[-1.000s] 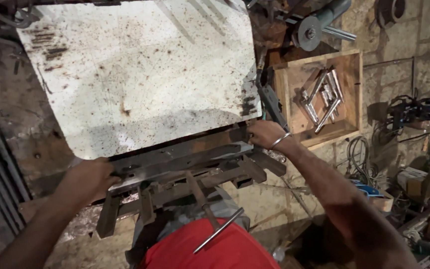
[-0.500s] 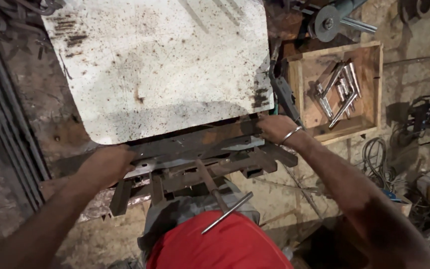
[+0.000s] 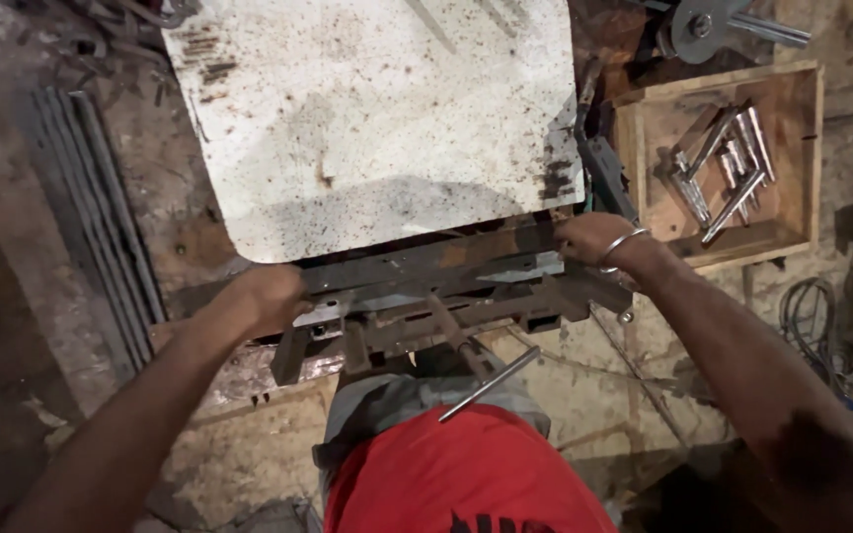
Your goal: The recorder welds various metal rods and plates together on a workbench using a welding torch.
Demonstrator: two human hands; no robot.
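Note:
A large pale metal sheet [image 3: 367, 109], speckled with rust and with a rounded near-left corner, lies in a dark steel bending frame [image 3: 446, 286]. My left hand [image 3: 267, 296] grips the frame's bar at its left end, by the sheet's rounded corner. My right hand [image 3: 594, 239], with a metal bangle on the wrist, grips the bar's right end at the sheet's near-right corner. A thin steel rod [image 3: 491, 383] sticks out below the frame, above my red shirt.
A wooden box [image 3: 792, 148] with several shiny metal tools stands at the right. Long flat steel strips [image 3: 101, 217] lie on the ground at the left. A round metal part [image 3: 703, 25] sits at top right; cables [image 3: 812, 316] coil at lower right.
The view has shifted so the sheet and frame sit further right and higher. Both hands have stayed on the frame's bar ends.

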